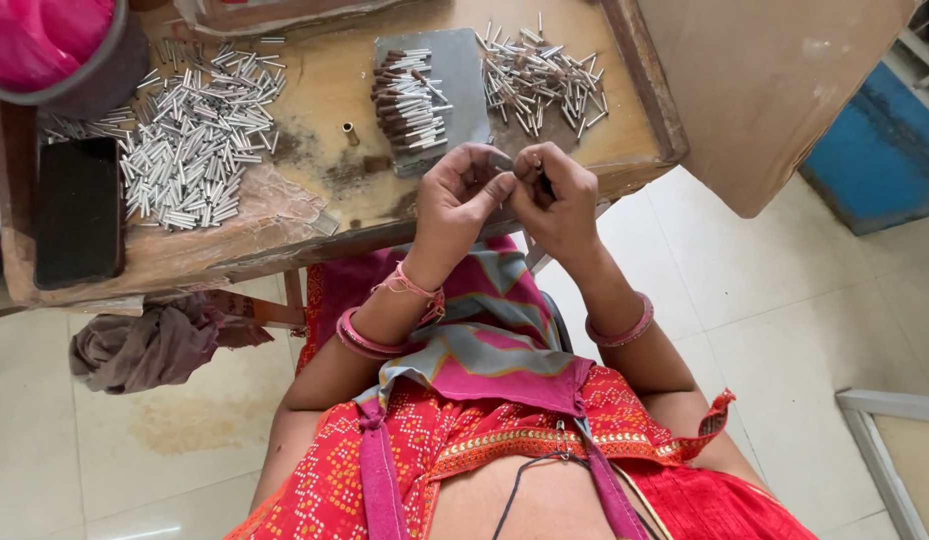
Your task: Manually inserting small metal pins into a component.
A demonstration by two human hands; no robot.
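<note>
My left hand and my right hand meet fingertip to fingertip just above the front edge of a worn wooden table. Together they pinch a small slender piece, mostly hidden by the fingers. Right behind the hands lies a grey metal plate carrying a neat stack of brown sticks with silver tips. A loose heap of short silver tubes lies to the plate's right. A much larger heap of silver tubes spreads over the table's left part.
A black phone lies at the table's left edge, and a pink bag in a round tub stands at the far left corner. A small brass ring sits mid-table. A brown rag hangs below. White tiled floor lies right.
</note>
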